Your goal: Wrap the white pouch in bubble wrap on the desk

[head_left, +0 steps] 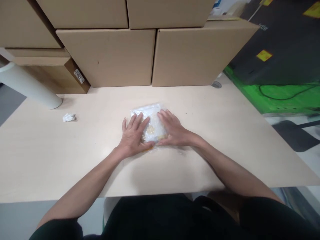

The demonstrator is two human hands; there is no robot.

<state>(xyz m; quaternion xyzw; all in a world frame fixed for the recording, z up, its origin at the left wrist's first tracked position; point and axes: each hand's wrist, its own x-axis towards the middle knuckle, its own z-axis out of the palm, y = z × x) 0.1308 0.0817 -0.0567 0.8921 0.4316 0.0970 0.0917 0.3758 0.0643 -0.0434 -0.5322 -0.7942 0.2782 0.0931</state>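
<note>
A flat packet in clear plastic wrap (153,126) lies on the pale table, white inside with a gold-coloured patch near its middle. Its exact contents are hard to make out through the shiny film. My left hand (135,135) rests flat on the packet's left side, fingers spread. On the right side lies my right hand (175,130), its fingers stretched out over the wrap. Both thumbs point inward and come close together at the near edge. Loose film sticks out below the hands.
Cardboard boxes (110,58) are stacked along the table's back edge. A white roll (31,86) stands tilted at left, near a crumpled white scrap (69,117). A grey round item (216,84) sits by the boxes. Beyond the right edge is a dark case (275,43) on green.
</note>
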